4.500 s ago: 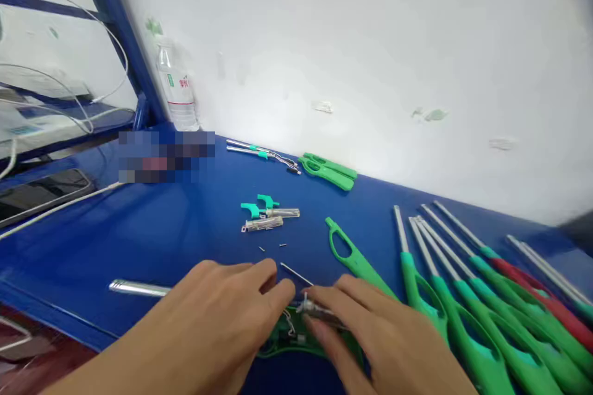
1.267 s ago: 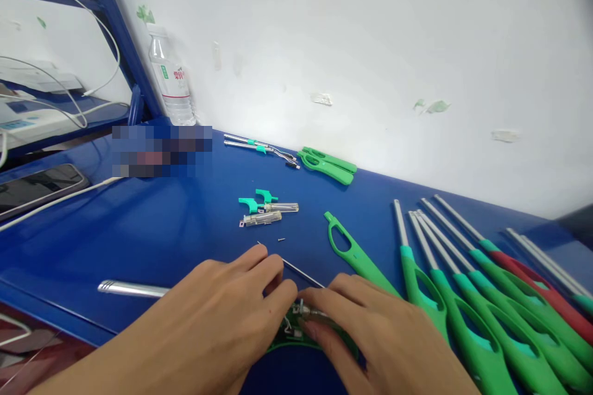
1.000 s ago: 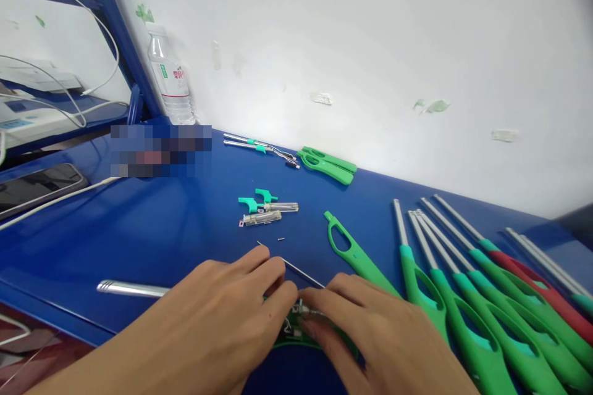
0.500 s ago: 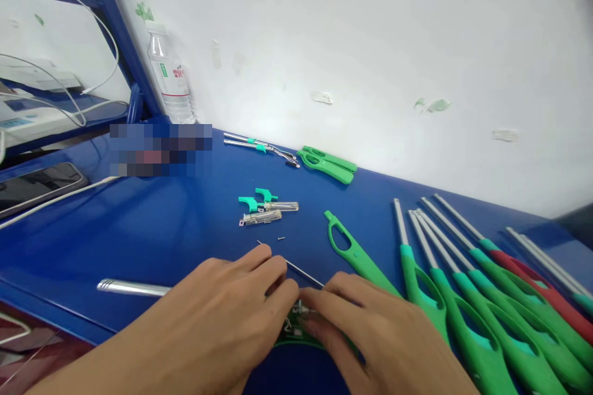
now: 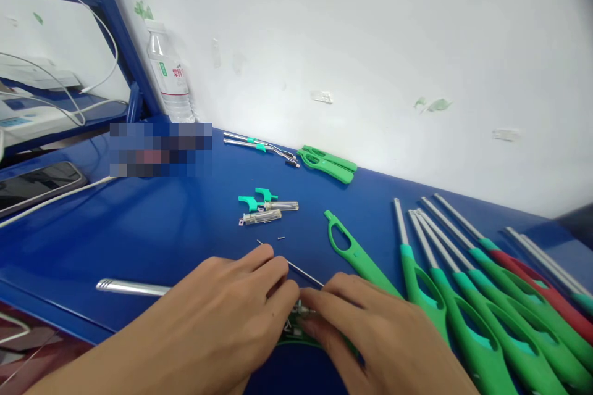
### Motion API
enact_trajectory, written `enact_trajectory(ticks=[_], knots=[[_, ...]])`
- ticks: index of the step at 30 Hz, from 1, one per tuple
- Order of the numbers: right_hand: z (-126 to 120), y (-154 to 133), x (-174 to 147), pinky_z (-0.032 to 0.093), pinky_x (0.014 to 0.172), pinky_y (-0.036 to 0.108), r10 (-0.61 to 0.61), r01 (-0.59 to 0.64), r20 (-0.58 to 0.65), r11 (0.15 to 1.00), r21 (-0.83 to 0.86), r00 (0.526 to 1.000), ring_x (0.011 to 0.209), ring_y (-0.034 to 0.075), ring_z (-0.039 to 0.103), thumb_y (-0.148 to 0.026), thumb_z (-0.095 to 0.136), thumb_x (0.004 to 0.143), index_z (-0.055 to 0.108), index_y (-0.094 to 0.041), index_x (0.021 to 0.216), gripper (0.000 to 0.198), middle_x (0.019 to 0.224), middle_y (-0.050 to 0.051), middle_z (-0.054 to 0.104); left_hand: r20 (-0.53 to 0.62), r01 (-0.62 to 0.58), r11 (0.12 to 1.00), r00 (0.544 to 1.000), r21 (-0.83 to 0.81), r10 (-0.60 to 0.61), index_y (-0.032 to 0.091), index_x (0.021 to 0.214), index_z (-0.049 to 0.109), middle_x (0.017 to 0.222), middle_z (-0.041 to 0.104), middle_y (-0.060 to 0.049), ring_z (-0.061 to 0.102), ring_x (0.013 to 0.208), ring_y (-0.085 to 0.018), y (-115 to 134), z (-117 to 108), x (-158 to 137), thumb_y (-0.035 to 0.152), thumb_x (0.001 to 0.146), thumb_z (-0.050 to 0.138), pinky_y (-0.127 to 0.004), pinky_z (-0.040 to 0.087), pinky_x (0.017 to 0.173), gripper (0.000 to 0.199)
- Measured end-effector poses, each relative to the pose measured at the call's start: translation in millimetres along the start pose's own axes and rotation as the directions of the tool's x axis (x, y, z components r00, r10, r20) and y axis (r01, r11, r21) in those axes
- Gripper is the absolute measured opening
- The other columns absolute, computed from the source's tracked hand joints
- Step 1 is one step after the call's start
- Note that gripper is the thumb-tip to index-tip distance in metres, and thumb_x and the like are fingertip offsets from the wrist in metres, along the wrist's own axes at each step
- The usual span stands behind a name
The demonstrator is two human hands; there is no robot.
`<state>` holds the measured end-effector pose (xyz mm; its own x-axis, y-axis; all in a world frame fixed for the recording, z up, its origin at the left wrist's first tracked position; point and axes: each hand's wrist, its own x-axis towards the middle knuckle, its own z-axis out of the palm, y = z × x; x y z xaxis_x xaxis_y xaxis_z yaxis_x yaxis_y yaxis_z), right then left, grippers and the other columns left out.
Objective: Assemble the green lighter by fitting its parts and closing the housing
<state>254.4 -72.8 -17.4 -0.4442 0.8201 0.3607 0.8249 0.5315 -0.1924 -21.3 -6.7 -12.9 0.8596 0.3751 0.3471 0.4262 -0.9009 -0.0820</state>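
On the glossy blue metal table (image 5: 139, 228), a row of long lighters (image 5: 463, 296) with green plastic handles and thin metal tubes lies at right, at least six, one red. Both hands meet at the near edge: the left hand (image 5: 217, 321) and right hand (image 5: 375, 339) pinch, fingertips closed, a small metal part on an opened green lighter body (image 5: 296, 334). Nothing has visibly moved since half a second ago.

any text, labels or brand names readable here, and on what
Water bottle label: red and green print, too small and blurred to read.
Pixelated patch on the blue table: masked, unreadable.
Phone screen: dark, no text.
Green lighters and loose parts: no visible lettering.
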Motion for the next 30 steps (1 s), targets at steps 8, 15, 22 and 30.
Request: enact_trajectory(ticks=[8,15,22,30], knots=[[-1,1,-1,0.059,0.07,0.033,-0.007,0.007,-0.01,1.0,0.022,1.0,0.085,0.016,0.085,-0.005,0.074,0.115,0.074,-0.035,0.123,0.031,0.101,-0.011,0.079,0.0,0.003,1.0,1.0,-0.02,-0.003,0.026,0.156,0.066,0.159,0.093,-0.007,0.094,0.099,-0.027,-1,4,-2,0.012,0.096,0.089,-0.059,0.078,0.091,0.066],[-2,0,0,0.059,0.069,0.035,0.0,0.001,-0.025,1.0,0.025,1.0,0.085,0.016,0.086,-0.004,0.074,0.115,0.076,-0.034,0.124,0.031,0.101,-0.01,0.081,-0.007,0.046,0.999,0.999,-0.018,-0.046,0.029,0.16,0.067,0.166,0.09,-0.003,0.092,0.119,-0.029,7,10,-10,0.014,0.094,0.093,-0.061,0.075,0.1,0.072],[-1,-2,0,0.059,0.069,0.035,-0.003,0.004,-0.021,1.0,0.022,1.0,0.085,0.016,0.086,-0.005,0.074,0.116,0.075,-0.034,0.125,0.03,0.101,-0.01,0.08,0.035,0.053,0.999,0.998,0.006,-0.053,0.032,0.17,0.067,0.178,0.083,-0.001,0.077,0.163,-0.031,3,12,-16,0.021,0.108,0.085,-0.059,0.069,0.115,0.065],[-1,-3,-1,0.057,0.067,0.035,0.0,0.0,-0.009,1.0,0.025,1.0,0.085,0.016,0.086,-0.004,0.074,0.116,0.076,-0.034,0.125,0.031,0.101,-0.01,0.08,0.078,0.037,0.999,0.996,0.031,-0.039,0.032,0.173,0.065,0.183,0.077,-0.005,0.075,0.163,-0.037,4,12,-20,0.022,0.097,0.097,-0.056,0.071,0.111,0.083]])
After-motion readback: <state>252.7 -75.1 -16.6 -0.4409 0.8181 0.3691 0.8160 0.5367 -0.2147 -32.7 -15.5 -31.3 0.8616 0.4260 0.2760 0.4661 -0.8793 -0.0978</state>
